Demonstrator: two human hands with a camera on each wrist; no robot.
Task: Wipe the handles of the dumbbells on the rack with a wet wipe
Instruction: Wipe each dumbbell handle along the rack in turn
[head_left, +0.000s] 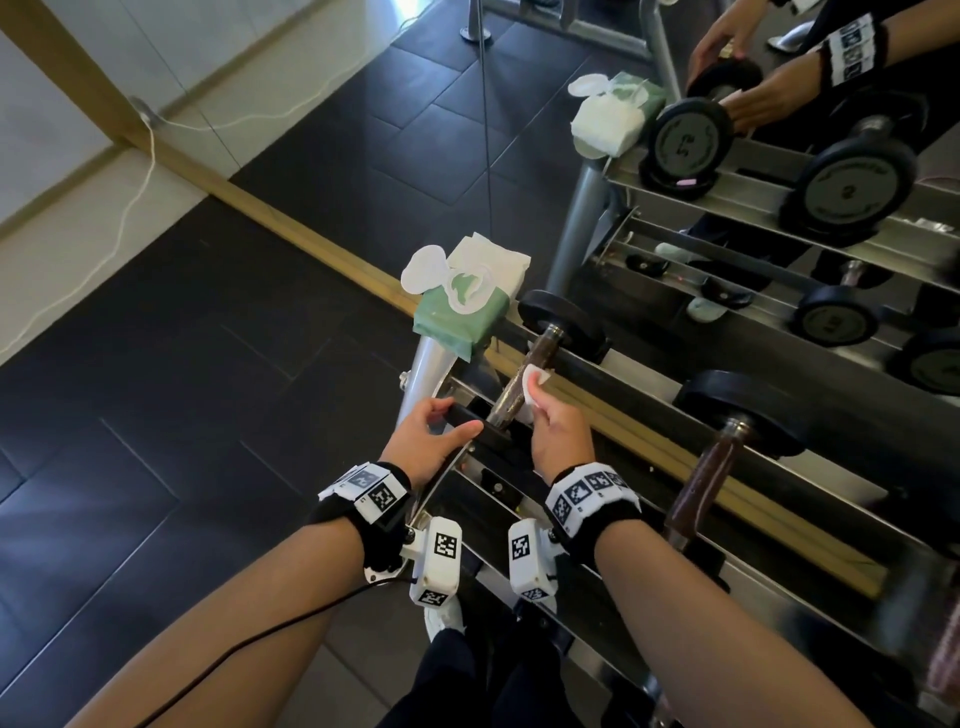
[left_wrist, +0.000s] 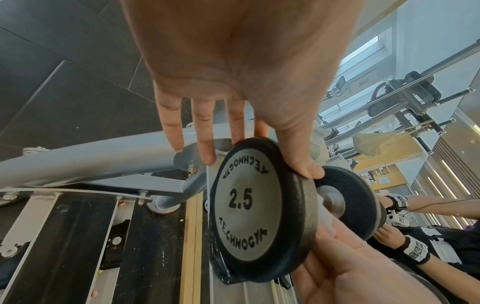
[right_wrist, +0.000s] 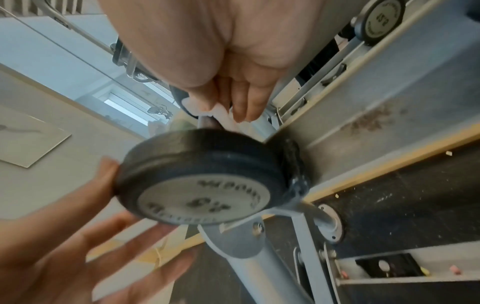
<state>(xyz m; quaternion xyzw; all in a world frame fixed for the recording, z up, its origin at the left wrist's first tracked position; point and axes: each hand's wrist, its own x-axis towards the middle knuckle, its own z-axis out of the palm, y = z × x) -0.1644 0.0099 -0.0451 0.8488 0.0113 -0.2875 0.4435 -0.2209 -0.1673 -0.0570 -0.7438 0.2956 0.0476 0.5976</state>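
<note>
A black dumbbell marked 2.5 (left_wrist: 249, 205) lies at the left end of the rack (head_left: 431, 364). Its brown handle (head_left: 540, 347) points away from me. My left hand (head_left: 452, 418) holds the near plate (right_wrist: 205, 185) by its rim. In the left wrist view the thumb (left_wrist: 306, 170) presses the rim and the other fingers reach over the top edge. My right hand (head_left: 543, 402) pinches a white wet wipe (head_left: 534, 382) and presses it against the handle's right side. The right wrist view shows the wipe (right_wrist: 223, 117) under the fingertips (right_wrist: 244, 109), just behind the plate.
A green pack of wet wipes (head_left: 460, 312) with its lid open sits on the rack's left end, beyond the dumbbell. A second dumbbell (head_left: 706, 483) rests to the right. A mirror (head_left: 779, 156) behind the rack reflects the hands and weights. Dark floor tiles (head_left: 182, 389) spread to the left.
</note>
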